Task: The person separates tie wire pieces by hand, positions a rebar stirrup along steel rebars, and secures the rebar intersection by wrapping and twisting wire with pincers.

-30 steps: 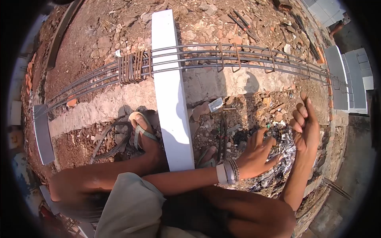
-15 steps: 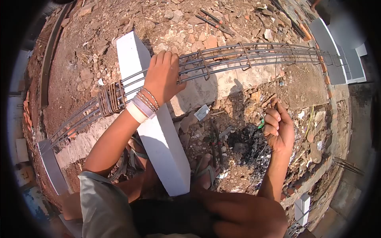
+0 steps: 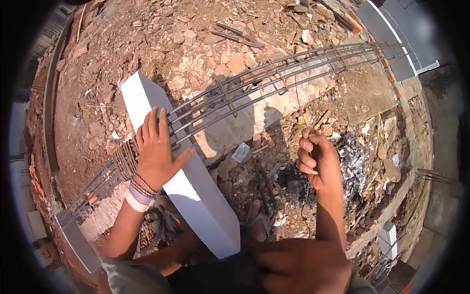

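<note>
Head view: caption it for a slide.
Left hand over steel bars crossing a white block, right hand curled.

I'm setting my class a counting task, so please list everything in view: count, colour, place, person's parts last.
Steel bars: about four, grey, across the scene
Rings: several, brown, around bars
Blocks: two, white, under bars; lower right
Slabs: two, grey, near bars' ends
Tools: two, dark and red, upper and lower middle
Beam: one, dark, far left
Packet: one, pale, middle
Ash-like patch: one, grey, right of centre
Rubble: uncountable, brown, all around
Bracelets: several, brown and white, left wrist
Sandals: two, greyish, lower middle
Left hand: one, over bars
Right hand: one, raised, seemingly pinching thin wire
</note>
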A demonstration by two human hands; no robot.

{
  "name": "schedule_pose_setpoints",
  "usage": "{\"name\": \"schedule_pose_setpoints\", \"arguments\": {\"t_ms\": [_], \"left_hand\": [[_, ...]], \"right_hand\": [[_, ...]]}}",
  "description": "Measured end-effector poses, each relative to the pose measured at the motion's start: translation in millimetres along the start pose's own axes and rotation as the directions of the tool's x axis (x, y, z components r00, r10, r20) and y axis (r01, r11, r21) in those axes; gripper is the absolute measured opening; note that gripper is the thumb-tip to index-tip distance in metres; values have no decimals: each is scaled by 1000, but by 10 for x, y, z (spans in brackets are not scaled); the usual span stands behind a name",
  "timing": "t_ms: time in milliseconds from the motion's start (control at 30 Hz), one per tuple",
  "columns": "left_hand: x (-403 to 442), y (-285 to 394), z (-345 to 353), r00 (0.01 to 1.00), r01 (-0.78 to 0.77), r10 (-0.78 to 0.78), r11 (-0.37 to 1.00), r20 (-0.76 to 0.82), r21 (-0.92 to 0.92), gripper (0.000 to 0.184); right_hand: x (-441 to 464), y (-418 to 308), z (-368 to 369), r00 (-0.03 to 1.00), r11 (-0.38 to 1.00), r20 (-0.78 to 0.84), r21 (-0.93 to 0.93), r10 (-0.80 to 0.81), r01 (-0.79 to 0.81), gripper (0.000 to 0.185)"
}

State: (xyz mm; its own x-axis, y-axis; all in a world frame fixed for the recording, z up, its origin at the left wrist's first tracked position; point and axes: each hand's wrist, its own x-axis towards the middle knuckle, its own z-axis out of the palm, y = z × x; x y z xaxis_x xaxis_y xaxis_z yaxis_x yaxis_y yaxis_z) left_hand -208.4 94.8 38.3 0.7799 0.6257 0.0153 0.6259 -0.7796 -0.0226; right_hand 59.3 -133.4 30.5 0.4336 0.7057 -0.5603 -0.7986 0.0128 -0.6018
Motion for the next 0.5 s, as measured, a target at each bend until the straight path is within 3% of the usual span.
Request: {"name": "schedule_pose_setpoints", "arguments": {"t_ms": [133, 267, 400, 500], "left_hand": [[361, 411, 36, 998, -46, 37, 976, -44, -213, 109], [828, 702, 280, 966, -190, 126, 937, -225, -292, 109], [962, 711, 377, 984, -171, 150, 938, -93, -302, 99], [852, 590, 352, 985, -159, 135, 954, -108, -253, 95]], "right_hand": [[121, 196, -53, 986, 982, 102, 124, 128, -141, 11], [41, 285, 136, 992, 983, 10, -137, 125, -123, 20], [-74, 111, -73, 1000, 878, -18, -479, -9, -1, 25], [-259, -229, -320, 976, 851, -94, -512, -197, 122, 23]]}}
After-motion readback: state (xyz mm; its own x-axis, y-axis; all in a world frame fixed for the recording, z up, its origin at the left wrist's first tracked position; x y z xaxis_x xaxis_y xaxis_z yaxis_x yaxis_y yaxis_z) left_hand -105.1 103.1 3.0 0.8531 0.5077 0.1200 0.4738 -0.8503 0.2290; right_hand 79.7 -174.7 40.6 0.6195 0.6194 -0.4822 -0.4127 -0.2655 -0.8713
